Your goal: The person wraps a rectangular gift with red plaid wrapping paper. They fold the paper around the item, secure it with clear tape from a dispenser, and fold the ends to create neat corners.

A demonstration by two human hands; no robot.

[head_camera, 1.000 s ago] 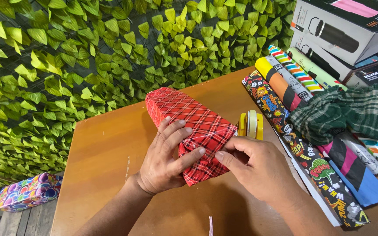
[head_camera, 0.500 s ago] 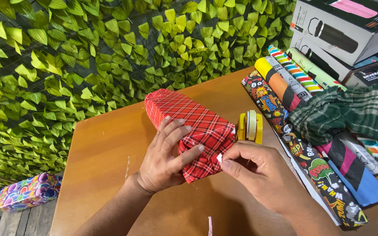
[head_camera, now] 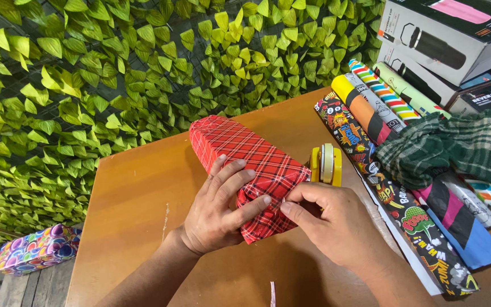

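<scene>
The left hand is lying spread on the long red checked paper-wrapped box to steady it on the brown wooden desk, while the right hand is pinching its near end fold.

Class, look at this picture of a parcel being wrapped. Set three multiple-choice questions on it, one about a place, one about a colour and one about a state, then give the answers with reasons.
1. Where is the tape dispenser?
A. right of the parcel's near end
B. on the leaf wall
C. under the cloth

2. What colour is the parcel paper?
A. plain blue
B. red plaid
C. green stripes

3. What is the left hand doing?
A. hanging off the table
B. lifting a paper roll
C. pressing flat on the parcel

Answers:
1 A, its yellow wheel stands on the table beside that end.
2 B, red with crossed light lines.
3 C, its fingers are spread over the wrap, while the right hand pinches the end fold.
</scene>
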